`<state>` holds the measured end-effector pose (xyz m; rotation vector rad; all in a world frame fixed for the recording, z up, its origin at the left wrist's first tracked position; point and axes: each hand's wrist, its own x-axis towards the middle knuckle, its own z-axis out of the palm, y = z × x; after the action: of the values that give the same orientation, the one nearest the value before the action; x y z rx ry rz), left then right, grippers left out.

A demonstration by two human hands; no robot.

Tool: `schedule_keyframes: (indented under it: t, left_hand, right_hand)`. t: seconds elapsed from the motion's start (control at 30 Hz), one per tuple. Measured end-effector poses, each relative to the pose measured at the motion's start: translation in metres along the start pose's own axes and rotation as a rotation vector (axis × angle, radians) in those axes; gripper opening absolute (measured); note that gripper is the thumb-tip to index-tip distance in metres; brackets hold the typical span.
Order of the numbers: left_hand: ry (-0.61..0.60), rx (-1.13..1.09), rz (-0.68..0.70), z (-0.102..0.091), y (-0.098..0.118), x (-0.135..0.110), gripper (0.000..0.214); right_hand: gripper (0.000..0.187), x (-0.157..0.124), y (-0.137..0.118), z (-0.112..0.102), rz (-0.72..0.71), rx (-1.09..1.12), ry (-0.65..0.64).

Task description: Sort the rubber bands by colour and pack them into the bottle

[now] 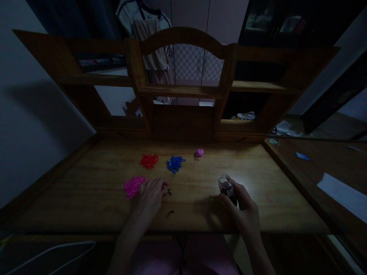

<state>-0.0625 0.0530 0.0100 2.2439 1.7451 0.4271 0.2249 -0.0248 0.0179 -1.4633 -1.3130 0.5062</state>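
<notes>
My right hand [243,204] is wrapped round a small clear glass jar [225,184] with dark contents, tilted a little, just above the desk at the right. My left hand [151,193] rests low over the desk, fingers curled together beside the pile of thin pink pieces [133,187]; what they pinch, if anything, is too small to make out. A tiny dark piece [169,192] lies by its fingertips, and a dark curved strip [169,214] lies nearer me. Behind are a pile of red pieces [149,160] and a pile of blue pieces [175,164].
A small round pink object [200,152] sits toward the back of the wooden desk [243,160]. A wooden shelf unit [183,91] rises along the back edge. To the right, a lower brown surface [321,164] carries white paper [344,194]. A white cable [57,246] hangs at lower left.
</notes>
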Motion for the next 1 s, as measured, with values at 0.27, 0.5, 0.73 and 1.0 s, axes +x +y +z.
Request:
schedule_keyframes:
  t: [0.27,0.5,0.73,1.0]
  left_hand:
    - [-0.113,0.056,0.097,0.002,-0.006,0.008,0.013]
    - [-0.076,0.133,0.145,0.011,-0.011,-0.009,0.013]
    - [-0.081,-0.064,-0.013,0.004,0.021,-0.061,0.015]
    - [-0.07,-0.167,-0.093,0.026,0.023,-0.059,0.02]
  right_hand:
    - [0.044,0.002,-0.004,0.003,-0.031,-0.023,-0.03]
    - [0.044,0.001,-0.006,0.001,-0.005,-0.02,-0.023]
    - [0.043,0.005,-0.012,0.004,-0.012,-0.014,-0.041]
    - [0.043,0.004,-0.011,0.008,-0.027,-0.012,-0.06]
